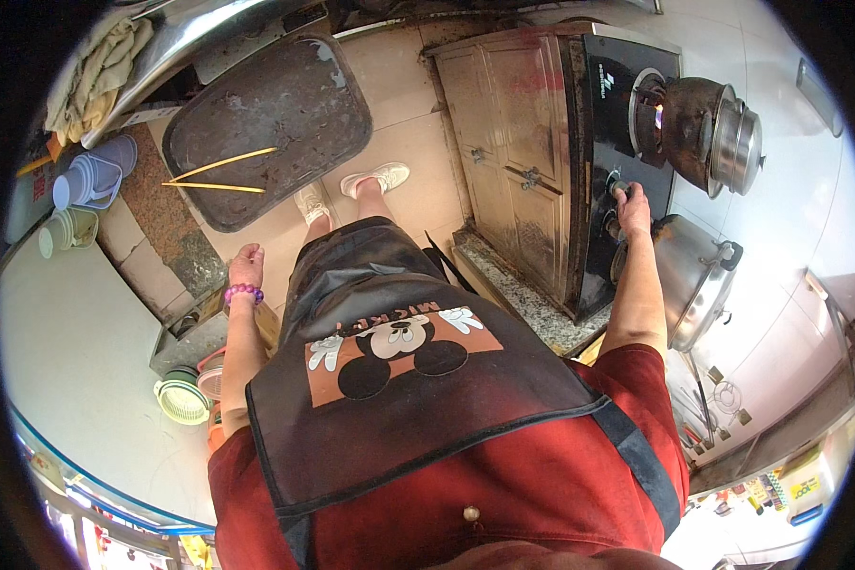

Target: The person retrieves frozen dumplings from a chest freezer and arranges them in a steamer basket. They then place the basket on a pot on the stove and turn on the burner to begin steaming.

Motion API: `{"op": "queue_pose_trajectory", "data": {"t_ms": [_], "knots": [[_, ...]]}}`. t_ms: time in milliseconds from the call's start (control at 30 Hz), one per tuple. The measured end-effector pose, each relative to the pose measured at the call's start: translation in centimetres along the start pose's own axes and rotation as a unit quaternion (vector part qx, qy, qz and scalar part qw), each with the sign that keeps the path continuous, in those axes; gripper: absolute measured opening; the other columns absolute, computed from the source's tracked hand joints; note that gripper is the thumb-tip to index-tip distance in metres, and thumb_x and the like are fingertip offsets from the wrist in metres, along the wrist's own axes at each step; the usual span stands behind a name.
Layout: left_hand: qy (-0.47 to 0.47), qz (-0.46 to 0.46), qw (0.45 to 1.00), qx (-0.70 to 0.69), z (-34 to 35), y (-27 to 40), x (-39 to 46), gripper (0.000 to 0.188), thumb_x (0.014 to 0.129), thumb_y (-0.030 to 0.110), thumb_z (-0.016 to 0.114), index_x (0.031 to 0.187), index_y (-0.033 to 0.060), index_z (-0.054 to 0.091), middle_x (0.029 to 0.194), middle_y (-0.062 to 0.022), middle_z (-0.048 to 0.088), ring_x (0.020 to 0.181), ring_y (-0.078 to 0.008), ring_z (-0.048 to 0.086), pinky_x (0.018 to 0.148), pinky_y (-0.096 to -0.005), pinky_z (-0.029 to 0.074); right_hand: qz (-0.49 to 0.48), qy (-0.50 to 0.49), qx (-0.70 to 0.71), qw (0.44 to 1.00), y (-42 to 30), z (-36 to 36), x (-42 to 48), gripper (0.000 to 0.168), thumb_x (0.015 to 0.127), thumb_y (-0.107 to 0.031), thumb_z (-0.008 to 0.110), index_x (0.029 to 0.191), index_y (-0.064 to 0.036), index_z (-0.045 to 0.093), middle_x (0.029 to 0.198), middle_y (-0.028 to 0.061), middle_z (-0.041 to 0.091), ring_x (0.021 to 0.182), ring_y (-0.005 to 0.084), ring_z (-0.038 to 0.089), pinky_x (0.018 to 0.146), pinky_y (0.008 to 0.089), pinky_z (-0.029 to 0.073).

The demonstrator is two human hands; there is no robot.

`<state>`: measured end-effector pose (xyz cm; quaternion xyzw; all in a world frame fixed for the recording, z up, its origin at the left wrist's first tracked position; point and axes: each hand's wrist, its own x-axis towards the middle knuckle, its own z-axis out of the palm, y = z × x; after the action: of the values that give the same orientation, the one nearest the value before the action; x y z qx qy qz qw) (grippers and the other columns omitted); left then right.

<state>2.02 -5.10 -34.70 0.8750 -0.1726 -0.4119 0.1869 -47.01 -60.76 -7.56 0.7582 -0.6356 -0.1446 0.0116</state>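
Observation:
My right hand grips a control knob on the front of a black glass gas stove. An orange flame burns at the far burner, beneath a soot-darkened pot. A shiny steel pot or lid sits on top of that one. Nearer to me, a large stainless steel stockpot stands on the stove beside my right forearm. My left hand hangs at my side with curled fingers and nothing visible in it. A purple beaded bracelet circles that wrist.
Two yellow sticks lie on a dark, dirty floor mat ahead of my feet. Below the stove are grimy cabinet doors. Plastic pitchers and baskets stand to my left. Utensils hang on the right wall.

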Motion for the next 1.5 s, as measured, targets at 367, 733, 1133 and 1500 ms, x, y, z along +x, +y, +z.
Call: {"op": "queue_pose_trajectory", "data": {"t_ms": [367, 733, 1133, 1500], "knots": [[-0.011, -0.002, 1.0, -0.007, 0.5, -0.6, 0.7, 0.031, 0.089, 0.029, 0.059, 0.111, 0.0077, 0.064, 0.1, -0.0144, 0.069, 0.091, -0.0265, 0.066, 0.081, -0.036, 0.051, -0.003, 0.002, -0.005, 1.0, 0.5, 0.5, 0.5, 0.043, 0.089, -0.033, 0.059, 0.123, -0.008, 0.049, 0.115, 0.0262, 0.057, 0.109, 0.0409, 0.054, 0.093, 0.045, 0.044], [0.0, 0.003, 1.0, -0.02, 0.5, -0.1, 1.0, 0.029, 0.089, 0.029, 0.061, 0.109, 0.008, 0.065, 0.098, -0.0145, 0.069, 0.089, -0.0261, 0.067, 0.081, -0.0357, 0.051, -0.016, 0.011, 0.01, 1.0, -0.6, -0.4, -0.2, 0.045, 0.076, -0.011, 0.071, 0.117, -0.015, 0.053, 0.111, 0.0195, 0.054, 0.106, 0.0385, 0.054, 0.091, 0.0417, 0.045], [-0.002, -0.005, 1.0, 0.001, 0.6, 0.1, 1.1, 0.03, 0.088, 0.03, 0.061, 0.109, 0.0087, 0.065, 0.097, -0.0146, 0.069, 0.09, -0.0267, 0.066, 0.081, -0.0364, 0.051, -0.016, 0.024, 0.054, 0.998, -0.8, -0.6, -0.4, 0.041, 0.074, -0.009, 0.071, 0.112, -0.013, 0.056, 0.111, 0.0171, 0.055, 0.103, 0.0363, 0.055, 0.091, 0.04, 0.045], [-0.016, -0.001, 1.0, -0.011, 0.9, 0.6, 1.3, 0.031, 0.09, 0.03, 0.06, 0.111, 0.0079, 0.064, 0.1, -0.0155, 0.068, 0.092, -0.0271, 0.066, 0.082, -0.0368, 0.051, -0.024, 0.035, 0.052, 0.998, -1.0, -0.4, -0.5, 0.041, 0.072, -0.006, 0.072, 0.109, -0.013, 0.057, 0.107, 0.0155, 0.055, 0.1, 0.0344, 0.056, 0.089, 0.0389, 0.046]]}}
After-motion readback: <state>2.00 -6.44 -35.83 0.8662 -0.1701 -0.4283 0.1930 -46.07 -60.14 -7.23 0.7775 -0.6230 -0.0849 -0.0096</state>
